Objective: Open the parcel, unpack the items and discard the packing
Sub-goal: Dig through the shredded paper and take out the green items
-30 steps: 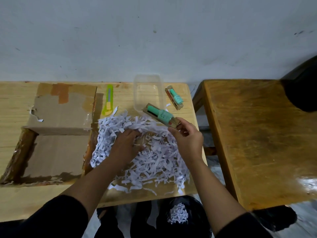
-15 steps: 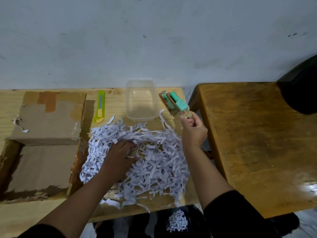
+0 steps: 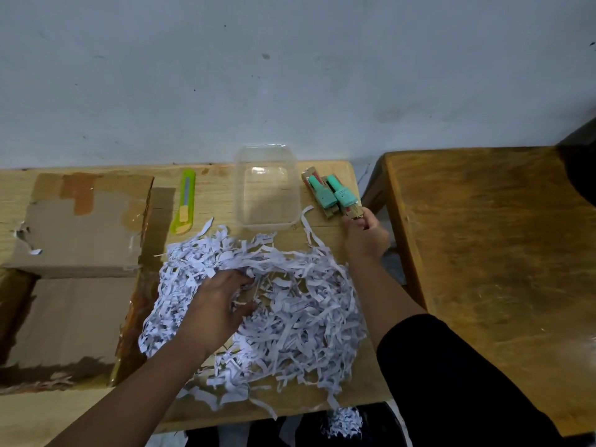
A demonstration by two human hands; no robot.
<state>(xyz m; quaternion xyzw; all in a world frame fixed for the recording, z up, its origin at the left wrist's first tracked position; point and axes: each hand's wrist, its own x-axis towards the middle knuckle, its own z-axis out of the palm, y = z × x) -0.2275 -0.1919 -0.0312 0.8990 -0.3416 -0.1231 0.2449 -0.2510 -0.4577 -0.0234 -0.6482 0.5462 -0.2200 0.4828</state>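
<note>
Two teal-capped packets (image 3: 332,196) side by side right of clear tub (image 3: 267,188), long axes toward wall. Right hand (image 3: 366,235) pinching nearer packet's near end. Left hand (image 3: 216,304) spread loose in shredded paper (image 3: 290,317).

Dim, even indoor light. Soft shadows fall inside the open brown cardboard box (image 3: 69,321). Faint glare marks the glossy dark wooden bench (image 3: 503,269) at right. Wide-angle bending curves the edges.

Left hand (image 3: 219,304) lies palm-down with fingers (image 3: 240,275) spread; right hand (image 3: 366,233) reaches forward, fingers pinched.
</note>
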